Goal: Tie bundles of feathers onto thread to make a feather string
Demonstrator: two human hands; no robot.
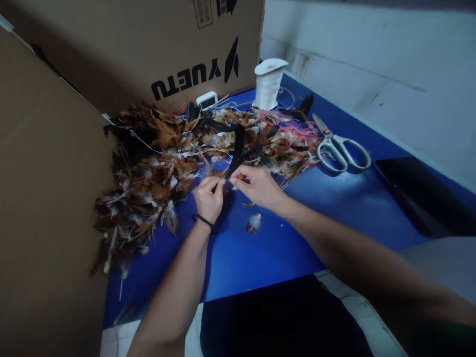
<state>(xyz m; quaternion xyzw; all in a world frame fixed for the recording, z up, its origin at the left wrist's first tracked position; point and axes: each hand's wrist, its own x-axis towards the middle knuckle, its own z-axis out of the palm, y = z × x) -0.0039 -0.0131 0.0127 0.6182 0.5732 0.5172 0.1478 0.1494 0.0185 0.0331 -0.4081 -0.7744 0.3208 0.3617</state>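
Observation:
A small bunch of long black feathers (240, 144) stands up from between my hands, its tips spread and bent over. Thumb and fingers of my left hand (210, 197) pinch it at the lower end; a dark band circles that wrist. Right beside it, my right hand (260, 186) is closed in a pinch against the base of the bunch. What lies between its fingertips is too small to make out. Beyond both hands spreads a heap of brown, black and white feathers (156, 168). One loose grey-white feather (254, 223) lies on the blue table (260, 263) just below.
Scissors (342, 151) lie partly open on the right, near a dark flat device (427, 193). A spool of white cord (268, 84) and a small white digital display (207, 100) stand behind. Tangled pink strands (290, 129) cross the heap. Cardboard (111, 54) walls the left and back.

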